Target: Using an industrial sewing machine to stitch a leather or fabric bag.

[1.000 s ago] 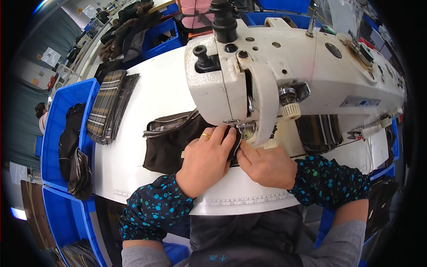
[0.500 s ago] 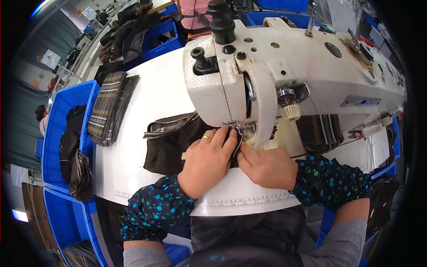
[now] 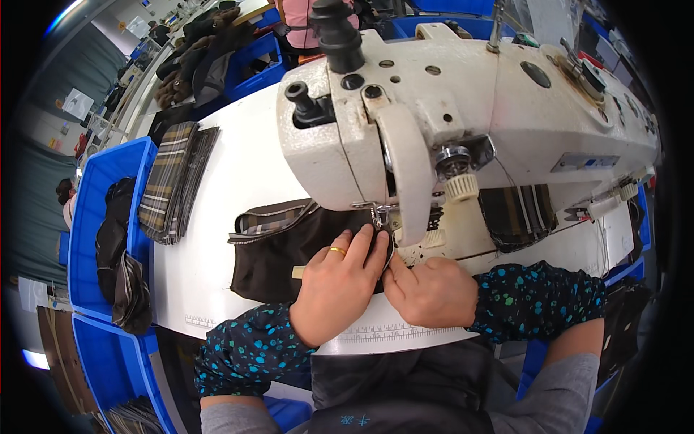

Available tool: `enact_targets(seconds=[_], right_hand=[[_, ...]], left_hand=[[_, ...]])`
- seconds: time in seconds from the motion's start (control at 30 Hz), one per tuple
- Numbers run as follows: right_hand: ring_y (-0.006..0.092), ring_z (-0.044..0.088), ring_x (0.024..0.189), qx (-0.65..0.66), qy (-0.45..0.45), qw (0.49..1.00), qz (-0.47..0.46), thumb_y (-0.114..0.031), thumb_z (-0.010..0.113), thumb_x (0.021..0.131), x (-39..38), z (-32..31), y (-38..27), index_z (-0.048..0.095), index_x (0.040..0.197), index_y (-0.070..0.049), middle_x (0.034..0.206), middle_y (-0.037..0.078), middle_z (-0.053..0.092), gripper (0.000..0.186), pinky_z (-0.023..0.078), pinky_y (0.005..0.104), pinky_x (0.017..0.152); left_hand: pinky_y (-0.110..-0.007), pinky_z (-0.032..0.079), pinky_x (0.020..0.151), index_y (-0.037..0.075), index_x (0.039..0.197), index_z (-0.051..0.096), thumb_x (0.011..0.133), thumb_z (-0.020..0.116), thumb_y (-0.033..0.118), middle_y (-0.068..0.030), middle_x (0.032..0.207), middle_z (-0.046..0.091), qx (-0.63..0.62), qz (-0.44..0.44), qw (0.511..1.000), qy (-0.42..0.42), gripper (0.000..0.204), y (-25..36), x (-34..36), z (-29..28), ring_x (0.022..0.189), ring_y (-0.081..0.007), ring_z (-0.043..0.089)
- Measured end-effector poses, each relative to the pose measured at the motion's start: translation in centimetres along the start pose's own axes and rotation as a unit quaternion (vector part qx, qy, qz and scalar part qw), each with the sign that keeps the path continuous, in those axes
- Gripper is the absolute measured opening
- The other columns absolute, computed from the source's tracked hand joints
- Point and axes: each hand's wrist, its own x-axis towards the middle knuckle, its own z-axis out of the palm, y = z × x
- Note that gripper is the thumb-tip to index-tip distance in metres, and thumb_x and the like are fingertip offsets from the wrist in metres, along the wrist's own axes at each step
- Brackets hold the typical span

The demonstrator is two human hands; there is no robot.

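The left hand lay flat on the dark pouch; the right hand met its near-right edge, grip indiscernible. Bare table bordered the pouch leftward.

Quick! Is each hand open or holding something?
Left hand: open, resting on the dark zippered cloth.
Right hand: curled at the cloth's edge; whether it's pinching can't be told.

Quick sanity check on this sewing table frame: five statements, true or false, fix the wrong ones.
1. The left hand lies on the dark pouch. True.
2. The ring is on the right hand. False: the ring is on the left hand; none shows on the right hand.
3. The sewing machine is black. False: the sewing machine is mostly white.
4. The sleeve covers are spotted. True.
5. The floor lamp is lit. False: no floor lamp shows.
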Motion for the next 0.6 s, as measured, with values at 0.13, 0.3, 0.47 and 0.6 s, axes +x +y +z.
enact_targets(seconds=[0.13,0.3,0.47,0.6], right_hand=[[0.0183,0.064,0.053,-0.005,-0.002,1.000,-0.006,-0.017,0.060,0.077,0.1,0.0,0.0,0.070,0.089,0.008,0.095,0.030,0.072,0.030,0.047,0.0276,0.047],[0.0157,0.058,0.052,-0.043,0.021,0.999,0.003,-0.018,0.061,0.074,0.2,0.8,0.2,0.069,0.085,0.004,0.080,0.019,0.068,0.026,0.041,0.0275,0.045],[0.0146,0.052,0.050,-0.027,0.032,0.999,0.016,-0.017,0.062,0.072,0.5,1.2,0.7,0.067,0.081,0.001,0.067,0.008,0.056,0.021,0.039,0.0277,0.044],[0.0150,0.053,0.050,-0.017,0.022,0.999,0.027,-0.016,0.062,0.073,0.5,1.2,0.7,0.066,0.081,0.000,0.065,0.005,0.053,0.019,0.039,0.0284,0.044]], left_hand=[[-0.033,0.056,0.077,0.006,0.123,0.067,0.082,0.064,0.015,-0.0109,0.120,0.065,-0.018,-0.010,1.000,0.016,0.042,-0.1,0.3,0.1,0.100,-0.0257,0.066],[-0.033,0.056,0.076,0.009,0.117,0.071,0.080,0.067,0.015,-0.0073,0.117,0.067,-0.031,-0.034,0.998,0.038,0.038,-0.4,1.0,0.3,0.098,-0.0236,0.066],[-0.034,0.056,0.071,0.013,0.120,0.071,0.077,0.069,0.014,-0.0062,0.116,0.067,-0.027,-0.056,0.997,0.035,0.042,-0.5,1.4,0.5,0.095,-0.0252,0.067],[-0.036,0.056,0.062,0.016,0.121,0.071,0.074,0.072,0.012,-0.0053,0.113,0.066,-0.025,-0.050,0.997,0.055,0.047,-0.8,1.6,1.0,0.086,-0.0273,0.069]])
